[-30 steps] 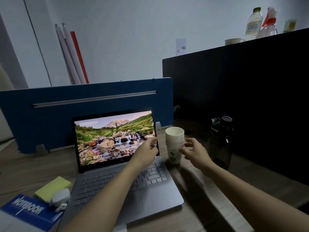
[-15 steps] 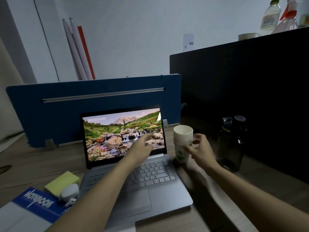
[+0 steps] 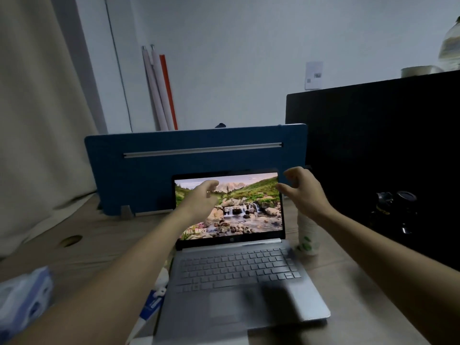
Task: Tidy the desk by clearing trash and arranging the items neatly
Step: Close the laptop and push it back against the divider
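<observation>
At the far left edge a blurred blue-and-white packet (image 3: 23,297) lies low in the view, and behind it a pale curtain (image 3: 37,120) hangs down to the wooden desk (image 3: 104,242), which has a round cable hole near the curtain's foot. A blue notebook (image 3: 149,307) shows as a thin strip just left of the laptop, mostly hidden by the left forearm, with a small white item beside it too blurred to name. At the back a blue divider panel (image 3: 149,183) stands upright on the desk, with white and orange tubes (image 3: 159,90) leaning on the wall behind it. The left hand (image 3: 199,199) is raised in front of the laptop screen, fingers loosely curled and holding nothing. The open silver laptop (image 3: 239,282) sits in the middle of the desk, its screen lit with a landscape picture. The right hand (image 3: 302,192) hovers at the screen's top right corner, fingers spread in a half-open claw; whether they touch the lid I cannot tell. Below that hand a stack of paper cups (image 3: 308,239) stands upright just beside the laptop's right edge. Further right a dark bottle (image 3: 395,210) stands against a black partition (image 3: 373,133).
</observation>
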A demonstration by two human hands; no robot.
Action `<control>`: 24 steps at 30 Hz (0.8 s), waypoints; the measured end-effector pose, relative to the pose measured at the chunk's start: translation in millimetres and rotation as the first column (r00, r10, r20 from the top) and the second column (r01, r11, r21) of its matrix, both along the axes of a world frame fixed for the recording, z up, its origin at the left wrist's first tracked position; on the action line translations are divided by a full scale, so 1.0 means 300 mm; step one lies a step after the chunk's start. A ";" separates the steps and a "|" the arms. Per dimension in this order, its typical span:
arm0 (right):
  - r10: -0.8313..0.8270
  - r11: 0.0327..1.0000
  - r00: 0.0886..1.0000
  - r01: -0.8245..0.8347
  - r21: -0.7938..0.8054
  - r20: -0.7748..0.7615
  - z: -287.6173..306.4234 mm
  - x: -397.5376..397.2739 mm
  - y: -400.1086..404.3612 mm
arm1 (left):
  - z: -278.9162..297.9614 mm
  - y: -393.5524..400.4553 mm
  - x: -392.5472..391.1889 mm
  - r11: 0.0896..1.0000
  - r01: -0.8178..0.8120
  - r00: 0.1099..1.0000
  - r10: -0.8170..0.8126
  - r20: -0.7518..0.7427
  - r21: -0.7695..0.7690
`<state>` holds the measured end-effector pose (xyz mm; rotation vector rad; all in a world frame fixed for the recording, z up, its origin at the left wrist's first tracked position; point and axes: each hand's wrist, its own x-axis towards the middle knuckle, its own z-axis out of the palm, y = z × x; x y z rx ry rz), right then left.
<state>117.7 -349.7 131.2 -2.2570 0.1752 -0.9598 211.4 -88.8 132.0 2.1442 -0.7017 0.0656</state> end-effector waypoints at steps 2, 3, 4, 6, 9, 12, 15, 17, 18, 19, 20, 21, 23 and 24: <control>0.047 0.995 0.998 -0.050 -0.082 -0.041 0.026 0.041 0.026 | 0.032 0.051 0.037 0.998 -0.029 0.999 0.027 0.024 0.059; 0.065 0.990 0.995 -0.073 -0.122 -0.069 0.036 0.063 0.036 | 0.048 0.072 0.060 0.996 -0.046 0.998 0.042 0.041 0.082; 0.077 0.983 0.992 -0.092 -0.158 -0.099 0.045 0.086 0.044 | 0.062 0.091 0.082 0.993 -0.062 0.997 0.056 0.059 0.099; 0.093 0.970 0.984 -0.124 -0.207 -0.155 0.057 0.134 0.059 | 0.082 0.117 0.126 0.988 -0.086 0.993 0.075 0.088 0.125; 0.104 0.957 0.967 -0.161 -0.239 -0.234 0.068 0.212 0.084 | 0.091 0.140 0.187 0.983 -0.110 0.988 0.092 0.124 0.147; 0.049 0.938 0.953 -0.147 -0.313 -0.299 0.066 0.286 0.092 | 0.090 0.138 0.244 0.975 -0.132 0.982 0.103 0.159 0.180; -0.051 0.904 0.943 -0.096 -0.417 -0.328 0.060 0.358 0.085 | 0.099 0.116 0.290 0.962 -0.138 0.981 0.100 0.167 0.234; -0.103 0.881 0.931 -0.078 -0.466 -0.350 0.050 0.393 0.079 | 0.103 0.102 0.308 0.950 -0.139 0.982 0.095 0.164 0.281; -0.113 0.881 0.925 -0.076 -0.468 -0.363 0.045 0.405 0.076 | 0.103 0.095 0.313 0.944 -0.136 0.983 0.091 0.159 0.301; -0.115 0.886 0.921 -0.075 -0.458 -0.373 0.041 0.412 0.074 | 0.100 0.092 0.315 0.938 -0.131 0.984 0.084 0.156 0.321; -0.111 0.891 0.920 -0.075 -0.448 -0.376 0.037 0.413 0.070 | 0.099 0.089 0.314 0.932 -0.128 0.984 0.077 0.158 0.339; -0.109 0.890 0.923 -0.074 -0.449 -0.369 0.035 0.411 0.067 | 0.098 0.089 0.311 0.927 -0.126 0.984 0.071 0.164 0.353; -0.112 0.878 0.932 -0.070 -0.473 -0.345 0.036 0.399 0.064 | 0.098 0.093 0.298 0.927 -0.126 0.982 0.067 0.175 0.353; -0.108 0.875 0.936 -0.070 -0.478 -0.336 0.040 0.388 0.065 | 0.099 0.097 0.288 0.931 -0.125 0.982 0.067 0.176 0.343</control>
